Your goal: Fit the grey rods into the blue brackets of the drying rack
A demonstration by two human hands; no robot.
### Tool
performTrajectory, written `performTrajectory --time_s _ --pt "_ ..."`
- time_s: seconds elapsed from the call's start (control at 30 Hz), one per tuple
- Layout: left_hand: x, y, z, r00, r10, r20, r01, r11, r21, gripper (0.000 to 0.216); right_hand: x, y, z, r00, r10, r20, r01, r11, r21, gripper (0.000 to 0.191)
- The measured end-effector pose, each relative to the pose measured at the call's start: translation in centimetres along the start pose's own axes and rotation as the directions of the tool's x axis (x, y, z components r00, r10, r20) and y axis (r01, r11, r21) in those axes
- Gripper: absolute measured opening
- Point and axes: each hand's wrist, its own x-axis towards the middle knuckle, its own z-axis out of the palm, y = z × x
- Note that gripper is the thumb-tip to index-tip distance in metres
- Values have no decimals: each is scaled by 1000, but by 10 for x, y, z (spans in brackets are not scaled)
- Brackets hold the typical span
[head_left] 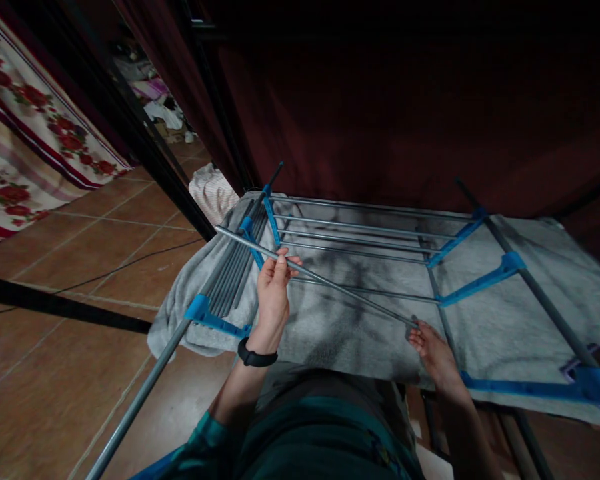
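Observation:
A thin grey metal rod (350, 292) slants between my two hands, above a half-built drying rack. Toward the rod's left end, my left hand (276, 283) pinches it between thumb and fingers; a black band circles that wrist. My right hand (429, 343) grips the rod's right end with its fingertips. Below lies the rack, with blue plastic brackets (480, 283) on thicker grey side tubes (545, 300). Several thin rods (365, 237) span its far part from left to right. A bundle of loose rods (230, 280) rests by the left side tube.
The rack lies on a grey blanket (330, 333) over a low surface. Dark red curtains (380, 120) hang behind it. At left are a black frame post (150, 140), a cable on the tiled floor (105, 267) and a floral cloth (30, 127).

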Motion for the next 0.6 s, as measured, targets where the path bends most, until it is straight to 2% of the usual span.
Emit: performTrajectory --time_s 0.2,0.43,0.6 --pt "2 -2 0 1000 0 -6 0 1000 -2 34 -12 -4 13 992 -12 126 20 998 -61 35" --pt "2 -3 1 1000 20 -14 -20 999 26 35 -30 -10 23 952 67 297 1 975 -224 47" --pt "0 -6 3 1000 4 -12 -3 1000 29 35 -32 -10 31 946 103 307 4 944 -329 55"
